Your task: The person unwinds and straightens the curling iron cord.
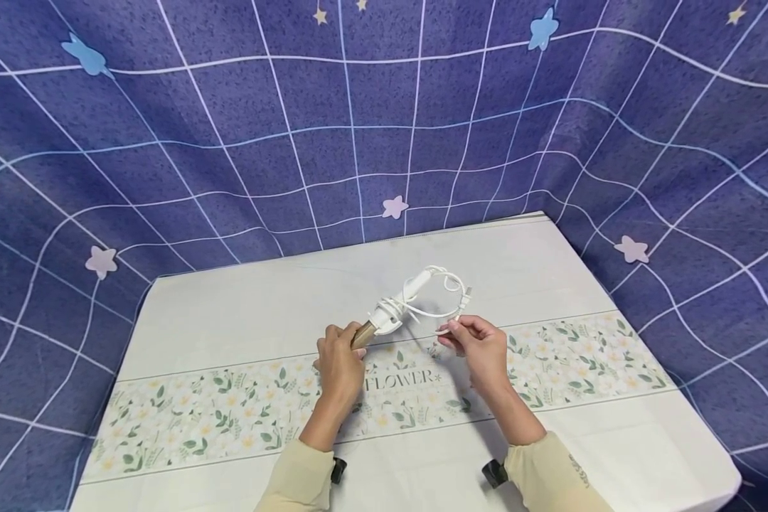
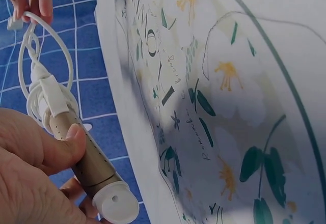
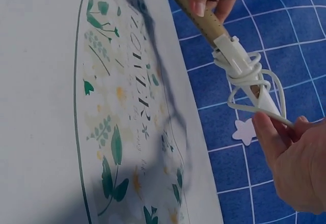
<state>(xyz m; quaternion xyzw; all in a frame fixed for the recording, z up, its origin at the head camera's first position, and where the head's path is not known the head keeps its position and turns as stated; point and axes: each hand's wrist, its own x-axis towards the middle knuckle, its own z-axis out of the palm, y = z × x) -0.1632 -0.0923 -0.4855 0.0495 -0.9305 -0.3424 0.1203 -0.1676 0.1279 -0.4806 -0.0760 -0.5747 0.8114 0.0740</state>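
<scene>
A hair curling iron (image 2: 84,150) with a gold-brown perforated barrel and a white end cap is held up over the table, tilted. My left hand (image 1: 340,366) grips it by the barrel, thumb along the side in the left wrist view. White cord (image 1: 393,308) is wound in several turns around the iron's white part, and a loop of it reaches out to the right. Between thumb and fingertips, my right hand (image 3: 305,158) pinches this loop. The white plug (image 1: 466,297) hangs just above the right fingers in the head view.
Beneath both hands lies a white tablecloth (image 1: 256,306) with a printed floral band (image 1: 230,405) and lettering. A blue curtain (image 1: 243,156) with a grid and stars rises behind the table and along its sides. Black straps (image 1: 495,473) show at the cuffs.
</scene>
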